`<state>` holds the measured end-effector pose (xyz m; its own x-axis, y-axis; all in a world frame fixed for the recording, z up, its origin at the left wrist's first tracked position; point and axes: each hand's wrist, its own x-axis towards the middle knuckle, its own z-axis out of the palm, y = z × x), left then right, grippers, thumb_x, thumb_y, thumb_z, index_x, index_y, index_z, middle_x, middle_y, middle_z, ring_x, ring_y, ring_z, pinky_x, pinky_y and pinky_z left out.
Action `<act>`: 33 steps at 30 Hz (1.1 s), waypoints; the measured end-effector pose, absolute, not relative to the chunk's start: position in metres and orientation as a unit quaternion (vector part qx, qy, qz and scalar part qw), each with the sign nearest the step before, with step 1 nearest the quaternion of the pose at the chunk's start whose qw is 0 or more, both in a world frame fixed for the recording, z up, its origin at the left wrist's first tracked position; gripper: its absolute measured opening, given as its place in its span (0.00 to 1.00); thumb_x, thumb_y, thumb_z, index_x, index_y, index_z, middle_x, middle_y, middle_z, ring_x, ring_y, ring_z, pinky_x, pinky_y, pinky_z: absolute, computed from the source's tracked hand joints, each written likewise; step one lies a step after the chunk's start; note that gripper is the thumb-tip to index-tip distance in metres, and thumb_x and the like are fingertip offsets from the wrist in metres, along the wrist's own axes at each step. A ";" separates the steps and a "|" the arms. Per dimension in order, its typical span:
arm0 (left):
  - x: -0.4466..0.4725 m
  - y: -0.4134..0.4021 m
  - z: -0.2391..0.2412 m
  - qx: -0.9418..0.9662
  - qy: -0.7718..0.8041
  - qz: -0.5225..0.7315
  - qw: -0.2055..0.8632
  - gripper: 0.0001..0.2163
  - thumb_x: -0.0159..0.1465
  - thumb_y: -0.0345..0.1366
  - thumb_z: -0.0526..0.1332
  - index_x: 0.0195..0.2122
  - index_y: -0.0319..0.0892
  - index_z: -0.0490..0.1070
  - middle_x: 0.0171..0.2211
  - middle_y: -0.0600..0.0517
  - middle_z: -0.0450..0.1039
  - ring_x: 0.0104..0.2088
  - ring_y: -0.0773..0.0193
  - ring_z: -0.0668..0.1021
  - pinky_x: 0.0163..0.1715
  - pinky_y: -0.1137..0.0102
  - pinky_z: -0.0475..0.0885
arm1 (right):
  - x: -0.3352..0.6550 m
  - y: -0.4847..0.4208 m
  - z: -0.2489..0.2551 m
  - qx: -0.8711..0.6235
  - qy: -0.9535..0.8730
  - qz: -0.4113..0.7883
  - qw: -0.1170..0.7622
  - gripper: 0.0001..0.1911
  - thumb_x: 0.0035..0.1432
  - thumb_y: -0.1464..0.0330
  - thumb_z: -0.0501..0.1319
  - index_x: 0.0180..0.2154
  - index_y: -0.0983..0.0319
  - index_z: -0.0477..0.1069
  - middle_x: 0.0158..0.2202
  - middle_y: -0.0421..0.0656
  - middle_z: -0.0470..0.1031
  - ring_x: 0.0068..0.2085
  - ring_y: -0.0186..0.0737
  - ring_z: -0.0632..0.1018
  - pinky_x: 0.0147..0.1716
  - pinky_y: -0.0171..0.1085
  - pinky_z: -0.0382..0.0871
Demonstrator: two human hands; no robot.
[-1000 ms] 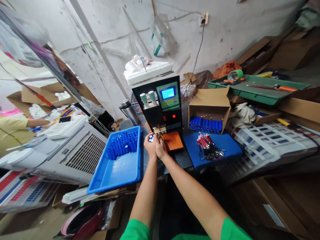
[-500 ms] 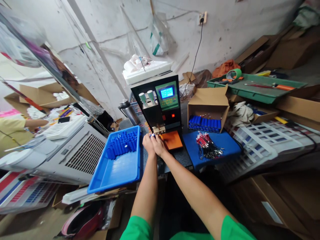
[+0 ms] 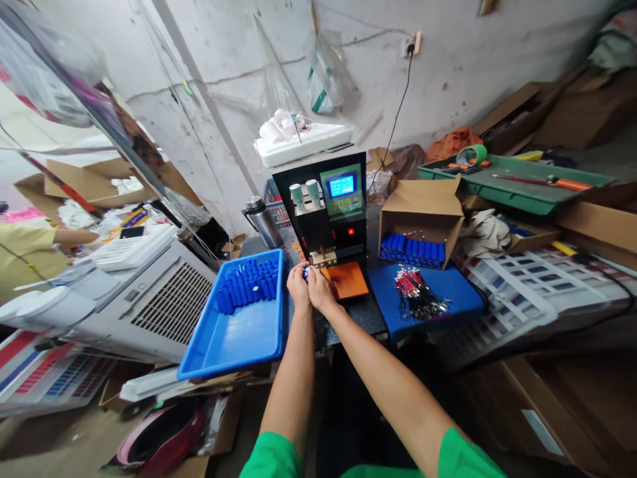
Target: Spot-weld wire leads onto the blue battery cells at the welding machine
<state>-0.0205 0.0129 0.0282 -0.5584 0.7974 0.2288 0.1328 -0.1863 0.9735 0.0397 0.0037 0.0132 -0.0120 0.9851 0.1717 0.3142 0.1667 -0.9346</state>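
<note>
A blue cylindrical battery cell (image 3: 307,273) is mostly hidden between my two hands, just in front of the spot welder (image 3: 318,219). My left hand (image 3: 298,288) has its fingers closed on the cell from the left. My right hand (image 3: 320,291) is closed on it from the right, near the welder's electrodes (image 3: 323,255). Whether the cell touches the electrodes I cannot tell. An orange plate (image 3: 351,281) lies under the electrodes, right of my hands. To the left, a blue tray (image 3: 239,342) holds several blue cells (image 3: 249,284).
On a blue surface (image 3: 381,282) to the right lies a bundle of red and black wires (image 3: 418,292). Behind it, an open cardboard box (image 3: 421,199) holds more blue cells. A steel flask (image 3: 263,222) stands behind the tray. Another person's arm (image 3: 74,236) shows at far left.
The view has shifted slightly, so the scene sits a little further right. Both hands remain together at the welder, and more of the blue cell shows between the fingers.
</note>
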 end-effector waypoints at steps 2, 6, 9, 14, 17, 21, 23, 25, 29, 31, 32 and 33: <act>-0.019 0.011 0.029 0.397 0.583 0.661 0.256 0.12 0.62 0.35 0.54 0.30 0.39 0.77 0.37 0.46 0.79 0.41 0.60 0.78 0.49 0.66 0.70 | 0.039 0.005 0.012 -0.534 -0.599 0.371 0.467 0.20 0.69 0.65 0.44 0.48 0.63 0.72 0.48 0.52 0.77 0.52 0.45 0.76 0.51 0.39 0.67; -0.012 0.010 0.033 0.373 0.588 0.669 0.261 0.17 0.65 0.39 0.51 0.30 0.38 0.77 0.35 0.45 0.79 0.37 0.62 0.78 0.44 0.68 0.71 | 0.037 0.007 0.011 -0.545 -0.551 0.392 0.497 0.21 0.69 0.63 0.44 0.44 0.62 0.74 0.46 0.50 0.78 0.49 0.45 0.78 0.49 0.39 0.68; -0.007 0.010 0.038 0.364 0.602 0.666 0.247 0.18 0.66 0.41 0.51 0.29 0.38 0.76 0.33 0.45 0.80 0.34 0.62 0.79 0.41 0.69 0.72 | 0.036 0.009 0.011 -0.545 -0.531 0.403 0.508 0.22 0.69 0.62 0.44 0.44 0.62 0.74 0.46 0.50 0.79 0.49 0.46 0.77 0.50 0.40 0.68; -0.009 0.007 0.040 0.360 0.611 0.667 0.230 0.24 0.67 0.46 0.46 0.30 0.36 0.77 0.33 0.42 0.80 0.34 0.60 0.80 0.40 0.67 0.73 | 0.036 0.008 0.011 -0.527 -0.562 0.387 0.506 0.20 0.68 0.61 0.46 0.44 0.61 0.74 0.48 0.50 0.78 0.52 0.47 0.76 0.53 0.42 0.66; -0.010 0.003 0.035 0.375 0.593 0.671 0.238 0.28 0.67 0.51 0.44 0.32 0.36 0.77 0.35 0.42 0.80 0.36 0.60 0.80 0.40 0.67 0.73 | 0.038 0.005 0.011 -0.526 -0.564 0.383 0.508 0.21 0.69 0.60 0.45 0.44 0.59 0.74 0.47 0.48 0.78 0.52 0.46 0.76 0.52 0.41 0.67; -0.009 0.005 0.025 0.398 0.559 0.678 0.263 0.31 0.67 0.57 0.42 0.35 0.38 0.76 0.32 0.44 0.79 0.34 0.62 0.80 0.38 0.69 0.73 | 0.045 0.004 0.014 -0.530 -0.568 0.399 0.487 0.24 0.69 0.56 0.45 0.43 0.59 0.76 0.45 0.48 0.79 0.50 0.46 0.77 0.50 0.41 0.68; -0.010 0.008 0.020 0.413 0.558 0.670 0.263 0.30 0.67 0.57 0.42 0.36 0.38 0.75 0.32 0.45 0.79 0.32 0.63 0.79 0.37 0.69 0.73 | 0.049 0.004 0.016 -0.516 -0.575 0.418 0.478 0.25 0.69 0.53 0.45 0.44 0.59 0.76 0.45 0.48 0.79 0.50 0.47 0.77 0.49 0.40 0.69; -0.011 0.012 0.015 0.422 0.571 0.663 0.237 0.29 0.67 0.56 0.42 0.35 0.38 0.75 0.34 0.44 0.79 0.34 0.63 0.79 0.39 0.69 0.73 | 0.053 0.005 0.018 -0.496 -0.582 0.429 0.482 0.27 0.69 0.53 0.44 0.45 0.60 0.76 0.46 0.49 0.79 0.51 0.47 0.77 0.50 0.40 0.69; -0.013 0.012 0.011 0.419 0.602 0.652 0.192 0.31 0.69 0.56 0.40 0.35 0.38 0.76 0.35 0.42 0.79 0.37 0.61 0.80 0.41 0.67 0.72 | 0.055 0.006 0.016 -0.470 -0.582 0.428 0.507 0.26 0.69 0.56 0.44 0.47 0.62 0.75 0.48 0.50 0.79 0.52 0.47 0.77 0.52 0.40 0.67; -0.013 0.009 0.012 0.426 0.601 0.648 0.193 0.32 0.69 0.56 0.39 0.35 0.38 0.77 0.36 0.42 0.79 0.38 0.60 0.80 0.42 0.67 0.72 | 0.054 0.006 0.014 -0.475 -0.571 0.432 0.512 0.25 0.69 0.56 0.45 0.46 0.62 0.76 0.46 0.50 0.79 0.51 0.48 0.77 0.50 0.40 0.68; -0.013 0.007 0.013 0.431 0.600 0.645 0.194 0.32 0.69 0.56 0.39 0.36 0.38 0.77 0.37 0.43 0.80 0.39 0.60 0.80 0.43 0.66 0.72 | 0.054 0.006 0.013 -0.477 -0.566 0.433 0.514 0.24 0.68 0.56 0.46 0.45 0.62 0.76 0.45 0.50 0.80 0.50 0.48 0.78 0.49 0.40 0.69; -0.013 0.005 0.014 0.437 0.599 0.642 0.194 0.32 0.69 0.55 0.39 0.37 0.38 0.77 0.37 0.43 0.79 0.39 0.60 0.80 0.43 0.66 0.71 | 0.053 0.006 0.011 -0.478 -0.562 0.433 0.517 0.24 0.68 0.56 0.47 0.45 0.62 0.76 0.44 0.50 0.80 0.49 0.48 0.78 0.49 0.40 0.70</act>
<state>-0.0129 0.0046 0.0144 -0.5432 0.7727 0.3286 0.2748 -0.2062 0.9391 0.0533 0.0060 0.0115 -0.0070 0.9860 0.1669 0.0893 0.1668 -0.9819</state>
